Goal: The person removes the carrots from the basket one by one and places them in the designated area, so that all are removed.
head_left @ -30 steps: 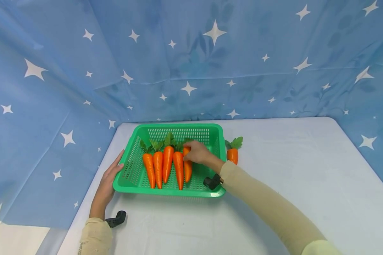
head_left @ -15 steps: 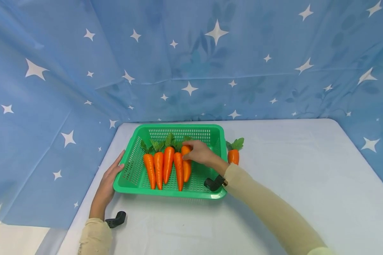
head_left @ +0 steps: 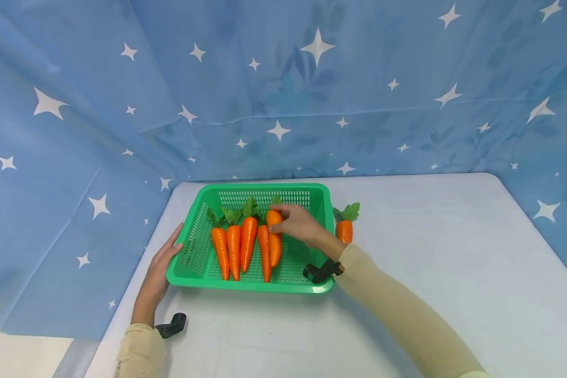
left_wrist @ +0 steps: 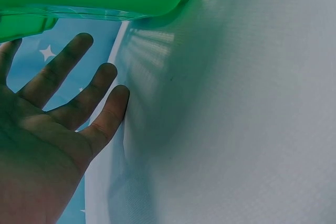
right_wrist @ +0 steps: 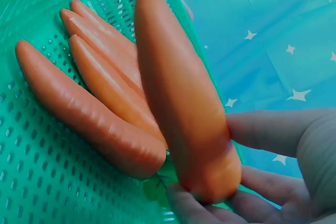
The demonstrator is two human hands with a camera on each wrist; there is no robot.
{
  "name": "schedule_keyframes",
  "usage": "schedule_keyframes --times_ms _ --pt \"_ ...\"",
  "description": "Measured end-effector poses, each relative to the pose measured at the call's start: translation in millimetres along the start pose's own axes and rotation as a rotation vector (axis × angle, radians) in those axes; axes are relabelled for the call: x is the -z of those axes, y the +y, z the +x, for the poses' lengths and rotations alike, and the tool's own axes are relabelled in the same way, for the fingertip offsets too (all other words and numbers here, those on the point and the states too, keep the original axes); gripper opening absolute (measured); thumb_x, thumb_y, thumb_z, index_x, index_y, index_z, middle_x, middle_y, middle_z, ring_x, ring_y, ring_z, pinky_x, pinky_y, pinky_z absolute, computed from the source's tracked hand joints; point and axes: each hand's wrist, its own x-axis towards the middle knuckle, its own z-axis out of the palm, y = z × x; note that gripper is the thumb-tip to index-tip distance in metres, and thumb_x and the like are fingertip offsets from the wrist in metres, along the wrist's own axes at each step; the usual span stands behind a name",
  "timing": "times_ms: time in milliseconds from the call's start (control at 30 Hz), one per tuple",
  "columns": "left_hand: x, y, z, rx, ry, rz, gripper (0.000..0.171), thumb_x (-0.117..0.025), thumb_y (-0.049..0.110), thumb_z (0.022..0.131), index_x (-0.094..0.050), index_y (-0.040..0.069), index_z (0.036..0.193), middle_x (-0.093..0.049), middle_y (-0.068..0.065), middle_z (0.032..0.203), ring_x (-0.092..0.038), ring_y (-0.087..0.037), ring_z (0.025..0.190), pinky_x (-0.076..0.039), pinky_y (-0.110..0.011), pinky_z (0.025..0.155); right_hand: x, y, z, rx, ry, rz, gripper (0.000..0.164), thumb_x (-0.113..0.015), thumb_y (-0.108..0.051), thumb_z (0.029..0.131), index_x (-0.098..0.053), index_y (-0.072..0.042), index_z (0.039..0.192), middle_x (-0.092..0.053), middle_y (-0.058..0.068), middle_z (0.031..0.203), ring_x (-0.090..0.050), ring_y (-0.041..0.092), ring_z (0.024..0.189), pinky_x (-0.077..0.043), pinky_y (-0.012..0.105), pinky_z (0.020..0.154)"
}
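My right hand (head_left: 301, 226) pinches an orange carrot (head_left: 275, 249) by its thick top end, over the inside of a green plastic basket (head_left: 250, 286). In the right wrist view this carrot (right_wrist: 176, 87) is tilted above the others, with the thumb on one side and the fingers on the other. Several carrots with green leaves, such as the leftmost carrot (head_left: 221, 253), lie side by side on the basket floor. My left hand (head_left: 157, 270) touches the basket's left rim. The left wrist view shows its fingers (left_wrist: 105, 111) spread and fairly straight below the green rim.
Another carrot (head_left: 344, 230) with leaves lies on the white table (head_left: 430, 247), just outside the basket's right wall and partly hidden by it. A blue curtain (head_left: 283, 79) with white stars stands behind the table and along its sides.
The right hand has risen slightly with the carrot, which now sits a little higher in the head view and overlaps its left neighbour's edge. The left hand stays at the rim.
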Motion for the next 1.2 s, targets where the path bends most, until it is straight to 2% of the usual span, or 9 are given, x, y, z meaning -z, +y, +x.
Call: schedule_keyframes --times_ms 200,767,967,1200 --pt "-4.0 1.1 1.5 -0.007 -0.003 -0.028 0.057 -0.044 0.034 0.118 -0.028 0.028 0.172 -0.049 0.012 0.155 -0.070 -0.006 0.089 -0.057 -0.023 0.080 4 -5 -3 0.015 0.009 0.026 0.068 -0.075 -0.008 0.097 -0.049 -0.004 0.160 -0.056 0.018 0.153 -0.057 0.036 0.133 -0.049 0.055 0.107" --pt "-3.5 1.8 0.2 0.005 0.015 -0.003 0.057 -0.043 0.036 0.118 -0.028 0.028 0.172 -0.040 0.006 0.163 -0.068 -0.006 0.089 -0.057 -0.022 0.078 24 -16 -17 0.064 0.028 0.094 0.068 -0.077 -0.007 0.095 -0.052 -0.005 0.159 -0.053 0.015 0.157 -0.047 0.038 0.147 -0.046 0.059 0.110" --pt "-3.0 2.9 -0.7 0.011 0.020 0.006 0.057 -0.043 0.036 0.118 -0.028 0.029 0.172 -0.036 0.003 0.167 -0.067 -0.006 0.091 -0.056 -0.022 0.079 36 -19 -23 0.063 0.030 0.112 0.067 -0.077 -0.007 0.096 -0.052 -0.006 0.159 -0.053 0.015 0.157 -0.045 0.037 0.148 -0.048 0.055 0.110" --pt "-3.3 2.0 -2.2 0.008 0.018 0.000 0.056 -0.043 0.037 0.118 -0.028 0.030 0.172 -0.041 0.009 0.162 -0.069 -0.006 0.090 -0.057 -0.022 0.079 53 -20 -34 0.054 0.046 0.102 0.068 -0.078 -0.011 0.096 -0.052 -0.008 0.159 -0.043 0.010 0.165 -0.039 0.033 0.153 -0.044 0.053 0.114"
